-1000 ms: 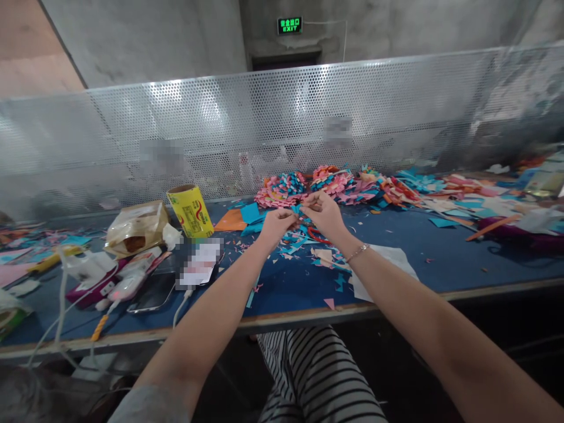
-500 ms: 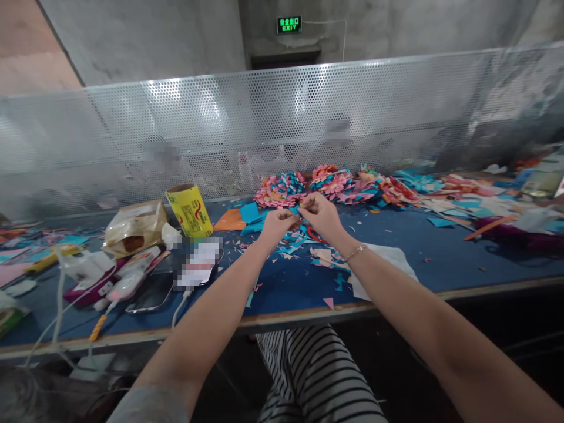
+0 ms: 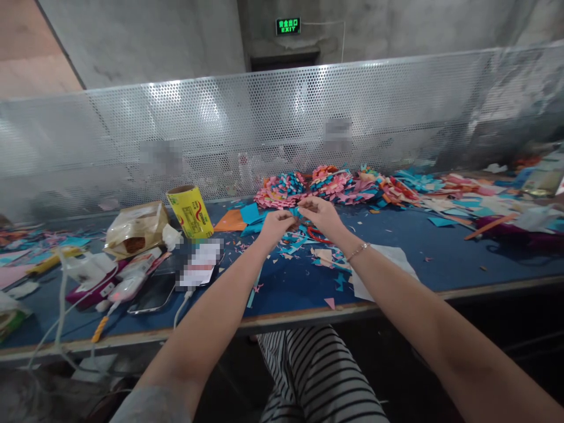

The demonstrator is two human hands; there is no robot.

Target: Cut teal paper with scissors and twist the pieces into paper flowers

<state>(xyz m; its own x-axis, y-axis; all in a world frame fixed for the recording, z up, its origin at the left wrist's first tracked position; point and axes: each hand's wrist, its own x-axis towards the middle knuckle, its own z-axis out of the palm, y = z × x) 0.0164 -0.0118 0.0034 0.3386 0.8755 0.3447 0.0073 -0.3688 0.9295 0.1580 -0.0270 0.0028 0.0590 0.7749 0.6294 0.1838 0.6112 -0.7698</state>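
Note:
Both hands meet above the middle of the blue-topped table, fingertips close together. My left hand is closed in a pinch on a small blue piece, which looks like felt or foam. My right hand pinches the same piece from the other side; its fingers partly hide it. Beneath them lie blue scraps and a red curved thing, perhaps scissor handles. Just behind the hands stand pink and blue layered flowers.
On the left are a yellow cardboard tube, a brown paper bag, phones with cables and an orange sheet. A white sheet lies under my right forearm. A perforated metal screen closes off the back.
My right fingers have shifted slightly and lie flatter over the blue piece, showing more of it between the hands. My left hand stays almost in place.

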